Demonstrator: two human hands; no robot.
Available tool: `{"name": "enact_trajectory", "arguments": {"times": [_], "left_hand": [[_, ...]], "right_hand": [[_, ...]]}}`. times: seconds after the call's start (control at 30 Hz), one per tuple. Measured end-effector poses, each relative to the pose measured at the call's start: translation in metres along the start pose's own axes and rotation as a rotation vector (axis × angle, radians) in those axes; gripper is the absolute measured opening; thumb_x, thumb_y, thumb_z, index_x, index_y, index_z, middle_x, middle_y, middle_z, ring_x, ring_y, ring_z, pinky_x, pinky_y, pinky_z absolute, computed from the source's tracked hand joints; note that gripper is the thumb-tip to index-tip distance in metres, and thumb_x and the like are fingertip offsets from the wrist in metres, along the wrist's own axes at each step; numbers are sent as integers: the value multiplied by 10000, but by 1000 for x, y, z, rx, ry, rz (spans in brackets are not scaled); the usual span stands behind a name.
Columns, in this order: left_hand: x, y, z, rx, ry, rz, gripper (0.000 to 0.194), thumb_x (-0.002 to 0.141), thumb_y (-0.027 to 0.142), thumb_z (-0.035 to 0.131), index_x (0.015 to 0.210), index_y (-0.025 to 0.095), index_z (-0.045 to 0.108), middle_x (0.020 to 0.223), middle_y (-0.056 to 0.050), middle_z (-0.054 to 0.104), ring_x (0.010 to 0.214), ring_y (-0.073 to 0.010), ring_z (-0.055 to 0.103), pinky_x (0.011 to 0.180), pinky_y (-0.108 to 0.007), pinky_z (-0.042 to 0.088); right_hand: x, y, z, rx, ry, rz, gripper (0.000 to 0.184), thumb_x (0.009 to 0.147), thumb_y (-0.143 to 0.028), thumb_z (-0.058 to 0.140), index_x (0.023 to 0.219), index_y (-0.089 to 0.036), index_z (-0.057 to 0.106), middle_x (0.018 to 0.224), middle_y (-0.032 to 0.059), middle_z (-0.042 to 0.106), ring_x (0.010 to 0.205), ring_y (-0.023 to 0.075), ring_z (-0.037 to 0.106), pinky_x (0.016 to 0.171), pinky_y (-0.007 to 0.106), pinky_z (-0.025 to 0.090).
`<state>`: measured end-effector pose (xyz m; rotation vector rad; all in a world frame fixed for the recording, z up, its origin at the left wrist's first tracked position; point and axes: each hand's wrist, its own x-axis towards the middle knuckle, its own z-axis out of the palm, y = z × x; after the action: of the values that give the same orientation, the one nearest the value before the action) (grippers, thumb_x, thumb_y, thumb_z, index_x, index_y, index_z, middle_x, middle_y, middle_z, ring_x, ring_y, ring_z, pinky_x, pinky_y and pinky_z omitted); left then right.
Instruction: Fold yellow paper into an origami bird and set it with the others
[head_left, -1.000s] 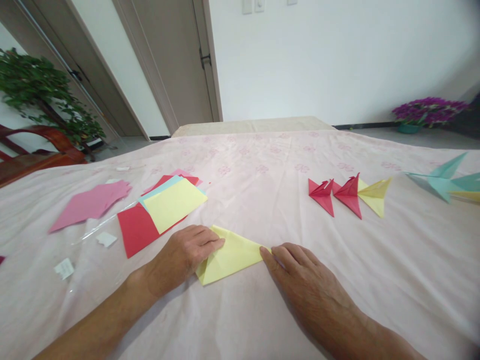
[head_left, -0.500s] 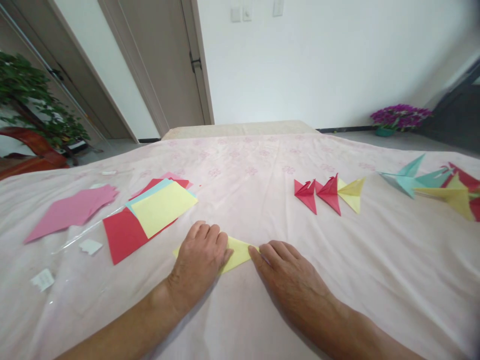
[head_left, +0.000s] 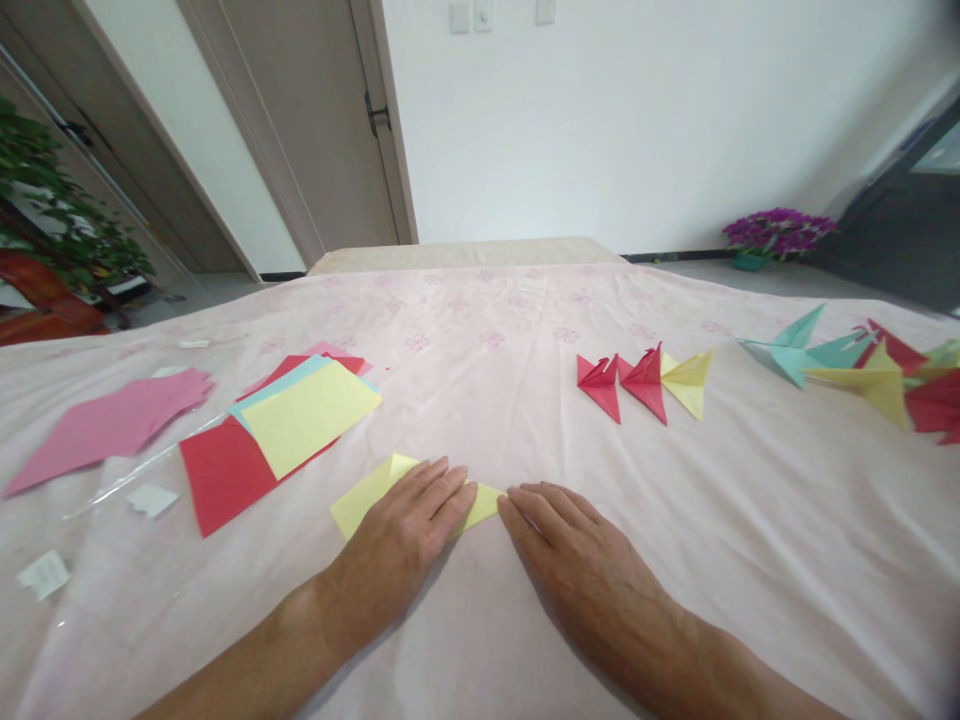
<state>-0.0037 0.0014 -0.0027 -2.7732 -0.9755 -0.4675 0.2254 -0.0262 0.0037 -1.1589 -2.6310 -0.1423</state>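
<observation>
A folded piece of yellow origami paper (head_left: 366,490) lies on the tablecloth in front of me, narrowing to a point at its right. My left hand (head_left: 411,520) rests flat across its middle, fingers stretched out, covering part of the folds. At the pointed right tip, my right hand (head_left: 566,530) has its thumb and index finger pressed together on the paper; the remaining fingers curve down to the cloth. Just beyond the left hand lies a stack of square sheets, with a yellow sheet (head_left: 311,415) on top of blue and red ones.
Pink sheets (head_left: 112,425) and white scraps (head_left: 152,500) are at the left. Red folded paper cranes (head_left: 643,382) and a yellow one (head_left: 690,383) stand right of centre. More cranes, among them a blue one (head_left: 799,350), cluster at the far right.
My left hand has gone from curled fingers to lying flat, exposing more of the yellow paper's left side. My right hand stays at the tip. The view has shifted slightly right.
</observation>
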Motion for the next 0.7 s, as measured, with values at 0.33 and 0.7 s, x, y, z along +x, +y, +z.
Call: {"name": "enact_trajectory", "arguments": {"times": [0.33, 0.7], "left_hand": [[0, 3, 1, 3, -35, -27, 410, 902, 32, 388, 1288, 80, 516, 1297, -162, 597, 1266, -299, 516, 1045, -480, 481], [-3, 3, 0, -48, -40, -64, 468, 885, 18, 416, 1325, 151, 499, 1286, -144, 576, 1274, -302, 488, 1035, -510, 474]], "right_hand": [[-5, 7, -5, 1, 119, -33, 295, 850, -54, 545, 1129, -107, 622, 1162, 114, 674, 1073, 256, 605, 987, 449, 494], [-3, 13, -7, 234, 88, 88, 461, 834, 13, 424, 1265, -112, 533, 1053, 124, 673, 960, 219, 605, 889, 408, 531]]}}
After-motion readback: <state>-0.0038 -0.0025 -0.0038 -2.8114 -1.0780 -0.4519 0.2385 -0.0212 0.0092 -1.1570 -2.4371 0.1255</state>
